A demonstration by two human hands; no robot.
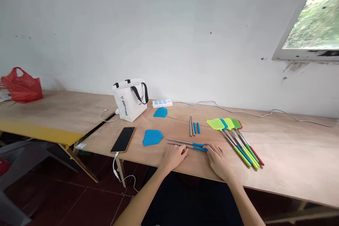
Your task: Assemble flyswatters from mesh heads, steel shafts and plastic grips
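Observation:
Two fly-swatter handles, thin metal rods (180, 141) with blue grips (199, 149), lie side by side near the table's front edge. My left hand (173, 156) rests on the table just in front of the rods, fingers loosely bent, with a gap at the thumb. At the grip ends, my right hand (216, 159) lies with its fingertips against or beside the blue plastic; firm contact cannot be made out. A blue swatter head (153, 137) lies left of the rods, and another blue swatter head (160, 112) farther back. Short metal tubes (191, 126) and short blue sleeves (198, 128) lie beyond the rods.
Several whole fly swatters (239, 143) in yellow-green, blue, green and red lie fanned at right. A phone (123, 139) on a cable, a white bag (131, 100) and a power strip (162, 103) stand left and behind. A white cable (219, 106) runs along the wall.

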